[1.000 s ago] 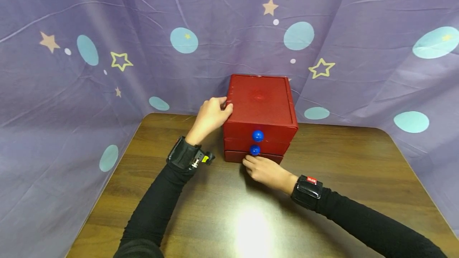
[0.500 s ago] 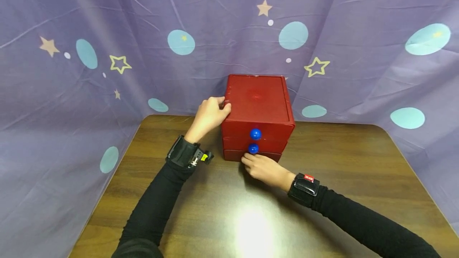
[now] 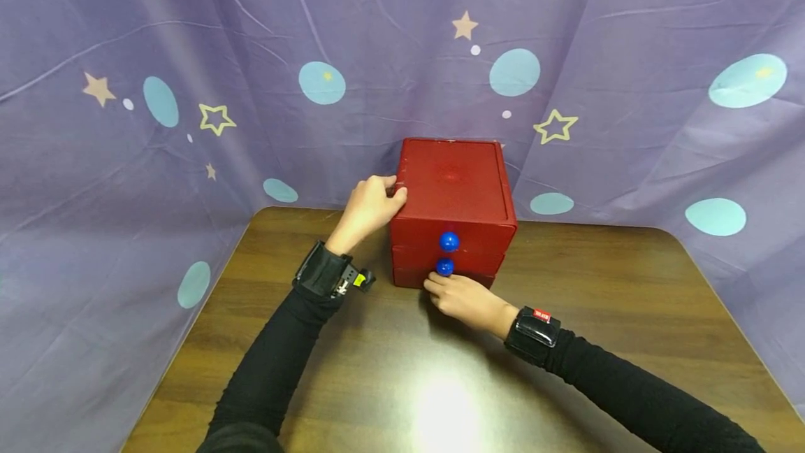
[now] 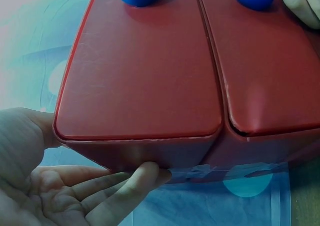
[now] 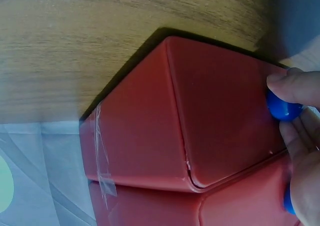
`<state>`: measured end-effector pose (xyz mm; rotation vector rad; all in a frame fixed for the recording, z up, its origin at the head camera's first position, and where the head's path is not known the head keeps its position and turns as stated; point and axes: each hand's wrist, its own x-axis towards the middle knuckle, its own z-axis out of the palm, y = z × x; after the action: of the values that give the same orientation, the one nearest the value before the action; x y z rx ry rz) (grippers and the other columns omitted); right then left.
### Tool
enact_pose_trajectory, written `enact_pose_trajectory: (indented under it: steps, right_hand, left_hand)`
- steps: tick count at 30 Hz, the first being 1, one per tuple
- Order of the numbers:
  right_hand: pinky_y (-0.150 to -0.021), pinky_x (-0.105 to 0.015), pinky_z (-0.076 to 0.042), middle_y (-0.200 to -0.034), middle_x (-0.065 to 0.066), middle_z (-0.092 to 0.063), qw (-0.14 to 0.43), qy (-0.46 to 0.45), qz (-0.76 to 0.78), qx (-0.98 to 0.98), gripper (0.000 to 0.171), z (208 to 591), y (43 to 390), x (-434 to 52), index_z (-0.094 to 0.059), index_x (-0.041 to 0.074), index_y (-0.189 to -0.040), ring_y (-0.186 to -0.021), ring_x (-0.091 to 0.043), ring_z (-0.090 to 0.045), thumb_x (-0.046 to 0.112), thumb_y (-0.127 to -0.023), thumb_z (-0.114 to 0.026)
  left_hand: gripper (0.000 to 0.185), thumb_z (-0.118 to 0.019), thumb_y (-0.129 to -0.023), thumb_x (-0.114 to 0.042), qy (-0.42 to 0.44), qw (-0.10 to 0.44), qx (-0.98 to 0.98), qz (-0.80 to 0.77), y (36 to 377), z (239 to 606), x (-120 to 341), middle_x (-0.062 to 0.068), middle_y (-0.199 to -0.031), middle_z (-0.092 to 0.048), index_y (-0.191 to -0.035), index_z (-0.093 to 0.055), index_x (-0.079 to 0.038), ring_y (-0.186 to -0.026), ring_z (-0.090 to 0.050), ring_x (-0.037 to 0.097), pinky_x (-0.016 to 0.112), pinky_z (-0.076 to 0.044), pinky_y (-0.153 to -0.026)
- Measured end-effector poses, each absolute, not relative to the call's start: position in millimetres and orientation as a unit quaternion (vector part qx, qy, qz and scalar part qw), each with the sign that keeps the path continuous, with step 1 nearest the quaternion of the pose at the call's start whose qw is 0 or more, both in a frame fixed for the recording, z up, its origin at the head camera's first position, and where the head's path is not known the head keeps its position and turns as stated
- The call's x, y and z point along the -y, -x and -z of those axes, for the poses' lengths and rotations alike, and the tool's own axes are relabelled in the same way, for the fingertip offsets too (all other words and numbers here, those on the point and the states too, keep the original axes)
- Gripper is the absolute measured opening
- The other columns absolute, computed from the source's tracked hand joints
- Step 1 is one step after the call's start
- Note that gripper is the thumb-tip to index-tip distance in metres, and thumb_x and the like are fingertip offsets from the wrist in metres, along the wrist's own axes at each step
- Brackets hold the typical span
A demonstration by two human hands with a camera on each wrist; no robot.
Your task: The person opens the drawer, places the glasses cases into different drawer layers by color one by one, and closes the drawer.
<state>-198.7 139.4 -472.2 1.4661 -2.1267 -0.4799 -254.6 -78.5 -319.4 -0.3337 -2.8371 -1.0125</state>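
Observation:
A red drawer unit [image 3: 453, 184] with stacked drawers stands at the back of the table. Blue round knobs show on its top drawer [image 3: 449, 241] and middle drawer [image 3: 445, 267]. My left hand [image 3: 367, 206] rests against the unit's upper left edge, the thumb and fingers on different faces; in the left wrist view the fingers [image 4: 120, 186] lie fairly straight along the side. At the bottom drawer [image 5: 225, 111] my right hand [image 3: 465, 301] pinches a blue knob [image 5: 284, 107] between thumb and fingers. That drawer appears flush with its frame. In the head view the hand hides this knob.
The brown wooden table [image 3: 339, 383] extends in front and to both sides, with a bright glare near the middle. Behind hangs a purple curtain [image 3: 390, 26] with stars and ovals, close to the unit's back. Clear tape [image 5: 102, 161] runs along the unit's side.
Both hands keep their places on the drawer unit. The head view has shifted only slightly, and the drawers look the same.

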Motion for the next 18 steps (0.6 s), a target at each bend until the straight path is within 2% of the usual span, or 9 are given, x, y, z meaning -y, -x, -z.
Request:
enact_pose_trajectory:
  steps: [6, 10, 15, 18]
  right_hand:
    - [-0.074, -0.025, -0.052, -0.103, -0.001, -0.063, 0.25, -0.543, 0.177, 0.782, 0.009, 473.1, 199.9, -137.9, -0.077, 0.018, -0.088, -0.102, -0.017, -0.057, 0.017, -0.08, -0.081]
    - [-0.074, -0.024, -0.051, -0.1, -0.001, -0.061, 0.262, -0.547, 0.188, 0.772, 0.005, 473.9, 198.2, -137.4, -0.077, 0.018, -0.085, -0.1, -0.017, -0.056, 0.019, -0.082, -0.079]
    - [-0.078, -0.026, -0.052, -0.1, -0.002, -0.063, 0.262, -0.543, 0.188, 0.775, 0.006, 471.7, 194.1, -138.0, -0.077, 0.017, -0.088, -0.1, -0.019, -0.057, 0.018, -0.082, -0.081]
    - [-0.084, -0.028, -0.054, -0.103, -0.003, -0.066, 0.238, -0.544, 0.159, 0.789, 0.01, 468.4, 191.4, -137.3, -0.077, 0.014, -0.091, -0.102, -0.02, -0.059, 0.017, -0.082, -0.081]
  left_hand:
    - [0.046, -0.058, -0.098, -0.025, 0.108, 0.055, 0.935, 0.334, 253.9, 317.7, 79.0, 0.018, -0.136, -0.064, -0.138, -0.062, -0.002, -0.102, -0.068, 0.032, 0.047, -0.054, -0.09]
    - [0.046, -0.059, -0.098, -0.025, 0.108, 0.059, 0.935, 0.332, 254.1, 319.0, 78.5, 0.018, -0.135, -0.065, -0.138, -0.063, -0.002, -0.108, -0.069, 0.034, 0.048, -0.054, -0.093]
    - [0.045, -0.059, -0.098, -0.025, 0.11, 0.063, 0.932, 0.338, 255.5, 321.3, 78.3, 0.018, -0.132, -0.067, -0.137, -0.063, -0.002, -0.11, -0.069, 0.034, 0.048, -0.054, -0.094]
    - [0.045, -0.059, -0.099, -0.025, 0.116, 0.066, 0.929, 0.345, 255.5, 324.1, 80.5, 0.016, -0.128, -0.07, -0.138, -0.063, -0.002, -0.108, -0.07, 0.032, 0.047, -0.054, -0.094]
